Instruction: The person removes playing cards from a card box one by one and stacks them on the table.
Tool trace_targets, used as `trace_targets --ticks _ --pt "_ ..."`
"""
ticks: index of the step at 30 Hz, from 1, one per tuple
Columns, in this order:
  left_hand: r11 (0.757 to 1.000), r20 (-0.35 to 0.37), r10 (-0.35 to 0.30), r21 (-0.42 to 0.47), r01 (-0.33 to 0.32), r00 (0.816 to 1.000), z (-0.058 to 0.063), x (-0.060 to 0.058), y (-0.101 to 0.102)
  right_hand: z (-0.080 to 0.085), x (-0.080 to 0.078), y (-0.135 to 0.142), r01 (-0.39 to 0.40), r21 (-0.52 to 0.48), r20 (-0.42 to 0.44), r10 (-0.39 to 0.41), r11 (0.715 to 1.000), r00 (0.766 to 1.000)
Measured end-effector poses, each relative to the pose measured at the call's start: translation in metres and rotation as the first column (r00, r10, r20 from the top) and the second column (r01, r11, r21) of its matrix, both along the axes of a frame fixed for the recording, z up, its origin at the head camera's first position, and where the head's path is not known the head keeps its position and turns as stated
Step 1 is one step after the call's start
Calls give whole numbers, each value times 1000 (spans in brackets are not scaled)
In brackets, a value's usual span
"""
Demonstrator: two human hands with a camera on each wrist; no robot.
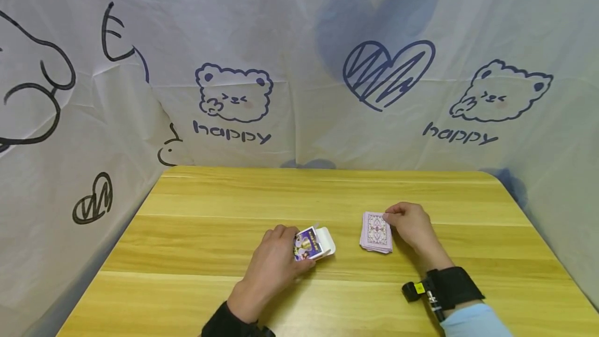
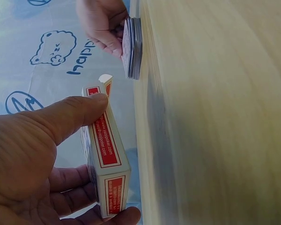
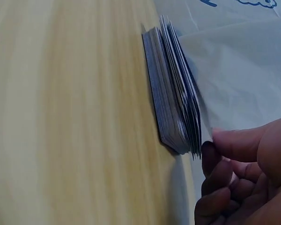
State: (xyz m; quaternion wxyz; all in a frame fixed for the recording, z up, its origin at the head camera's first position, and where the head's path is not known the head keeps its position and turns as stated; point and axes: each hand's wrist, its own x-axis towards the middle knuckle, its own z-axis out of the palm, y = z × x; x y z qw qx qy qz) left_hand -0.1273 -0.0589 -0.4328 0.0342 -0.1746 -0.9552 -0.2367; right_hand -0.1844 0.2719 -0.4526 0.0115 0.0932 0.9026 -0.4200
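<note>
My left hand (image 1: 273, 260) grips a playing-card box (image 1: 307, 243) by its sides, just above the table. A purple picture covers the box's upper face, and its white end flap (image 1: 327, 241) stands open toward the right. Red printed panels show along the box edge (image 2: 105, 140) in the left wrist view, with the thumb lying across it. To the right, a stack of playing cards (image 1: 376, 232) lies patterned back up, its edges uneven. My right hand (image 1: 413, 227) is at its upper right corner, thumb and forefinger pinching a corner of the top card (image 3: 205, 124).
The yellow wood-grain table (image 1: 201, 222) reaches back to a pale cloth (image 1: 299, 30) with drawn bears and hearts, which hangs behind and along both sides. Black straps with small cameras are on both wrists, the right camera (image 1: 412, 291) close over the tabletop.
</note>
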Motion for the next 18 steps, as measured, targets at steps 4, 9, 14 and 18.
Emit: trace_targets --ticks 4,9,14,18 --pt "1000 2 0 -1 0 1000 1 0 0 -2 0 -1 -4 65 -10 5 998 1000" --pt "1000 7 3 -3 -3 1000 1 0 0 -3 2 -2 -18 97 -7 18 995 1000" --pt "1000 12 5 1 -5 1000 0 -1 0 -1 2 -2 -21 100 7 20 995 1000" --pt "1000 15 6 6 -6 1000 0 -1 0 -1 2 -2 -11 91 6 11 996 1000"
